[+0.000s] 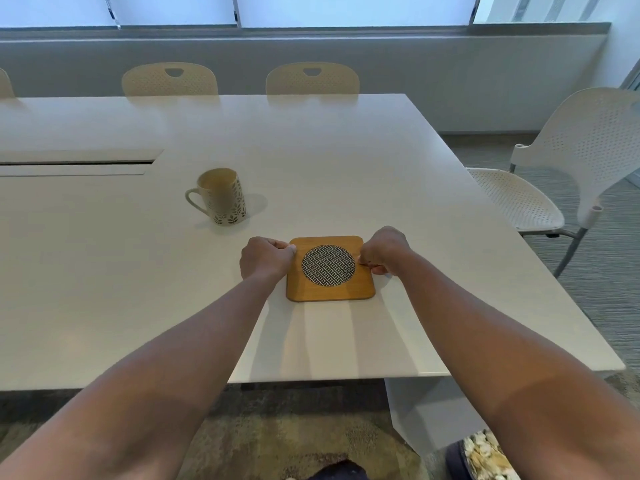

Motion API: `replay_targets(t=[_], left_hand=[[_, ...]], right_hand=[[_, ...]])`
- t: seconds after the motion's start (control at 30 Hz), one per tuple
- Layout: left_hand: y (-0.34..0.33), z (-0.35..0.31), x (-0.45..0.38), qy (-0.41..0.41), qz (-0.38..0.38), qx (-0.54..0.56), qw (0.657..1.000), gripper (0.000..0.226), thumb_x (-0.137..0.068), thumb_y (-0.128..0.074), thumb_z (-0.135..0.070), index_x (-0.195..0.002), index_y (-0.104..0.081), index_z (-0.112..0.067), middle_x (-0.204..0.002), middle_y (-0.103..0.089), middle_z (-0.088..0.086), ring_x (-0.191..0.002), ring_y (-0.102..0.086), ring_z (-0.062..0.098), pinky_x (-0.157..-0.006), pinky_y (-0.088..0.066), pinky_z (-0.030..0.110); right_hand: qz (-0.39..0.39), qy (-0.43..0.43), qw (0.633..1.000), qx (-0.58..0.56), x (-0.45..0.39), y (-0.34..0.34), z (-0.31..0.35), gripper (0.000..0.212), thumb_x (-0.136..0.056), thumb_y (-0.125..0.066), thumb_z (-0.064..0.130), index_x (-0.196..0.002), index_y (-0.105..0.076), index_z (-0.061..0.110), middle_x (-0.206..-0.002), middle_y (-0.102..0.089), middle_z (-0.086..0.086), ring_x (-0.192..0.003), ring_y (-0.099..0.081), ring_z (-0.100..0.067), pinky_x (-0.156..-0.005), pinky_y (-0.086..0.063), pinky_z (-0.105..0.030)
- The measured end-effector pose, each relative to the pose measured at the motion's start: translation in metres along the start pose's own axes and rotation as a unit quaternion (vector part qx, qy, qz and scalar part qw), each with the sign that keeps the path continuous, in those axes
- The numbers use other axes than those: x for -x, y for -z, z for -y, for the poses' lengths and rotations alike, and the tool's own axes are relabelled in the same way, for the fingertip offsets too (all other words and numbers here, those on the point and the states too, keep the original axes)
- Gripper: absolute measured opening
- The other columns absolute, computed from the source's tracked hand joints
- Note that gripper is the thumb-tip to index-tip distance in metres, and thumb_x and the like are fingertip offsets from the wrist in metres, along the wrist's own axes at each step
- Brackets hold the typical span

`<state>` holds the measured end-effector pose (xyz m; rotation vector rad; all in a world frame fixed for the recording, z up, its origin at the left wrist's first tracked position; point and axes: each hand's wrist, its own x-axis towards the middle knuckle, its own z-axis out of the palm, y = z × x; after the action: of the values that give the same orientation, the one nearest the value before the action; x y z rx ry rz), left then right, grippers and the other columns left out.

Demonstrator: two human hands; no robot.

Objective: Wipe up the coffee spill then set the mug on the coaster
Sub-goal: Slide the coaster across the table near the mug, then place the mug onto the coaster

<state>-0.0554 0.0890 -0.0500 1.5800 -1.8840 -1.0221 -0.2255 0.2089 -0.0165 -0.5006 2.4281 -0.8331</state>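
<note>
A square wooden coaster [330, 291] with a round metal mesh centre lies flat on the white table [346, 150], near me. My left hand [265, 258] grips its left edge and my right hand [382, 249] grips its right edge, fingers curled onto the wood. A cream mug [221, 195] with a leaf pattern stands upright to the back left of the coaster, handle pointing left, apart from both hands. I see no spill and no cloth on the table.
A long cable slot [76, 162] runs along the table's left side. A white perforated chair [568, 168] stands off the right edge, and two chair backs [311, 79] show beyond the far edge. The near table edge is just below my forearms.
</note>
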Motion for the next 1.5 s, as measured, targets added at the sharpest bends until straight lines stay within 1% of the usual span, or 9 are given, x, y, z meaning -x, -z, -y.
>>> replay_targets(t=[0.1, 0.23, 0.33, 0.43, 0.6, 0.83, 1.07, 1.3, 1.5], left_hand=[[0.003, 0.001, -0.002, 0.009, -0.010, 0.005, 1.000, 0.014, -0.083, -0.075, -0.038, -0.075, -0.072, -0.027, -0.072, -0.064, -0.014, -0.078, -0.064, 0.014, -0.069, -0.044, 0.024], [0.011, 0.007, -0.009, 0.034, -0.042, 0.041, 0.998, 0.015, -0.085, -0.071, -0.037, -0.074, -0.068, -0.028, -0.077, -0.067, -0.014, -0.074, -0.064, 0.010, -0.067, -0.050, 0.025], [0.018, 0.010, -0.016, 0.056, -0.070, 0.076, 0.993, 0.008, -0.086, -0.068, -0.035, -0.085, -0.071, -0.027, -0.081, -0.067, -0.014, -0.073, -0.062, 0.007, -0.065, -0.051, 0.025], [0.025, 0.011, -0.023, 0.063, -0.102, 0.091, 0.989, 0.011, -0.087, -0.065, -0.034, -0.092, -0.070, -0.026, -0.092, -0.068, -0.008, -0.070, -0.058, 0.005, -0.059, -0.045, 0.023], [0.037, 0.017, -0.036, 0.074, -0.140, 0.099, 0.982, 0.033, -0.090, -0.061, -0.036, -0.120, -0.062, -0.021, -0.117, -0.063, -0.001, -0.096, -0.058, 0.018, -0.080, -0.045, 0.030], [0.051, 0.023, -0.052, 0.099, -0.201, 0.153, 0.963, 0.047, -0.095, -0.055, -0.036, -0.134, -0.043, -0.015, -0.134, -0.056, 0.007, -0.121, -0.055, 0.027, -0.090, -0.043, 0.035], [0.062, 0.026, -0.072, 0.116, -0.206, 0.186, 0.954, 0.048, -0.101, -0.042, -0.040, -0.140, -0.037, -0.012, -0.141, -0.052, 0.011, -0.127, -0.053, 0.030, -0.104, -0.042, 0.043], [0.070, 0.035, -0.091, 0.112, -0.198, 0.215, 0.950, 0.051, -0.103, -0.033, -0.046, -0.143, -0.037, -0.014, -0.137, -0.058, 0.006, -0.121, -0.056, 0.028, -0.090, -0.038, 0.033], [0.075, 0.046, -0.106, 0.095, -0.200, 0.236, 0.946, 0.052, -0.104, -0.032, -0.048, -0.144, -0.040, -0.017, -0.138, -0.059, 0.006, -0.123, -0.056, 0.027, -0.099, -0.040, 0.037]], right_hand=[[0.002, 0.008, 1.000, 0.023, -0.001, 0.001, 0.004, 0.017, -0.074, -0.068, -0.001, -0.065, -0.056, 0.008, -0.070, -0.060, -0.010, -0.057, -0.058, -0.022, -0.059, -0.057, -0.029], [-0.023, 0.042, 0.998, 0.045, 0.001, 0.003, 0.015, 0.009, -0.072, -0.066, 0.004, -0.074, -0.057, 0.007, -0.085, -0.062, -0.010, -0.079, -0.063, -0.025, -0.074, -0.058, -0.033], [-0.031, 0.071, 0.995, 0.056, 0.005, 0.000, 0.026, 0.007, -0.074, -0.062, 0.008, -0.076, -0.055, 0.008, -0.086, -0.058, -0.009, -0.075, -0.056, -0.024, -0.058, -0.046, -0.028], [-0.029, 0.102, 0.992, 0.063, 0.008, -0.008, 0.038, 0.013, -0.077, -0.065, 0.013, -0.087, -0.060, 0.006, -0.088, -0.061, -0.009, -0.076, -0.058, -0.023, -0.057, -0.042, -0.027], [-0.013, 0.129, 0.990, 0.060, 0.009, -0.027, 0.056, 0.017, -0.079, -0.068, 0.018, -0.089, -0.060, 0.007, -0.092, -0.062, -0.007, -0.079, -0.058, -0.021, -0.053, -0.038, -0.024], [-0.022, 0.184, 0.983, -0.016, 0.007, -0.051, 0.073, 0.046, -0.080, -0.070, 0.024, -0.121, -0.057, 0.010, -0.120, -0.059, -0.005, -0.101, -0.060, -0.021, -0.087, -0.053, -0.038], [-0.008, 0.234, 0.969, -0.075, 0.010, -0.076, 0.096, 0.055, -0.080, -0.073, 0.032, -0.127, -0.054, 0.011, -0.118, -0.060, -0.001, -0.109, -0.058, -0.018, -0.092, -0.052, -0.036], [0.008, 0.266, 0.961, -0.075, 0.007, -0.108, 0.116, 0.065, -0.079, -0.076, 0.032, -0.134, -0.048, 0.013, -0.129, -0.056, -0.002, -0.117, -0.054, -0.020, -0.097, -0.050, -0.039], [0.024, 0.286, 0.955, -0.075, -0.001, -0.130, 0.136, 0.074, -0.076, -0.079, 0.034, -0.137, -0.044, 0.013, -0.136, -0.053, -0.001, -0.123, -0.050, -0.020, -0.101, -0.047, -0.041]])
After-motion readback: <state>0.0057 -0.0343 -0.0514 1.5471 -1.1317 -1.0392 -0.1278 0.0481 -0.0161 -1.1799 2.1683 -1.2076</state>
